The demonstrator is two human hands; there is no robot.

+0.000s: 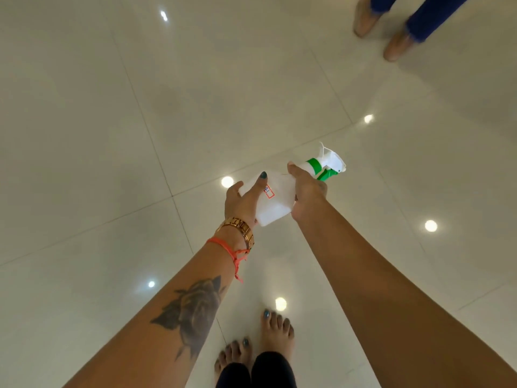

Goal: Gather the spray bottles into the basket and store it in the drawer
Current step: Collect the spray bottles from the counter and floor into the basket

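Down on the left, the tattooed forearm (179,317) is stretching out over the glossy white tiled floor (84,135), a rose inked on it, with an orange thread bracelet (229,249) and a gold watch (240,228) sitting at the wrist. The left hand (243,197) is cupping the base end of a white spray bottle (275,201), fingers wrapping round the far side and the thumb with a teal nail lying flat on the bottle's face, right beside a small red-bordered label (268,192); the writing on it is too small to read.

The bottle is being held out in mid-air above the floor, tilting with its head pointing away and to the right. The right hand (306,191) is clasping the bottle's shoulder, fingers curling over the near side just below the green collar (314,164). Beyond that, the white trigger head (333,159) and green nozzle piece (327,175) are sticking out free of both hands.

At the bottom centre, the person's bare feet (260,343) are standing on the tiles, toenails painted teal. Ceiling lights are glinting off the floor all around. Far off at the top right, another person's legs in blue trousers (425,21) and tan shoes (397,46) are standing well apart from the action.
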